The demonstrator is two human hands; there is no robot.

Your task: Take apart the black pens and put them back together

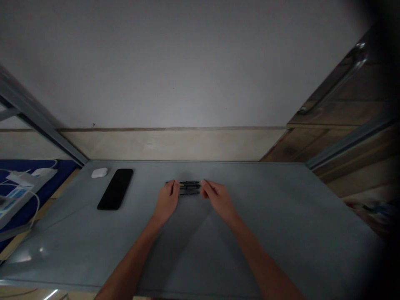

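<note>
Several slim dark sticks that look like pens (189, 187) lie side by side, crosswise in front of me, at the middle of the grey table. My left hand (168, 198) is closed at their left ends, thumb and fingers pinched together. At the right ends, my right hand (218, 199) is closed in a similar pinch. The fingers cover both ends, so the tips are hidden. A yellowish strip shows near the left fingers. The pens are too small and dim to make out in detail.
To the left on the grey table (281, 229) lie a black phone (115, 189) and a white earbud case (99, 173). Beyond the left edge is a power strip (21, 191) with white cables. A pale wall (187, 75) rises behind; metal posts stand at both back corners.
</note>
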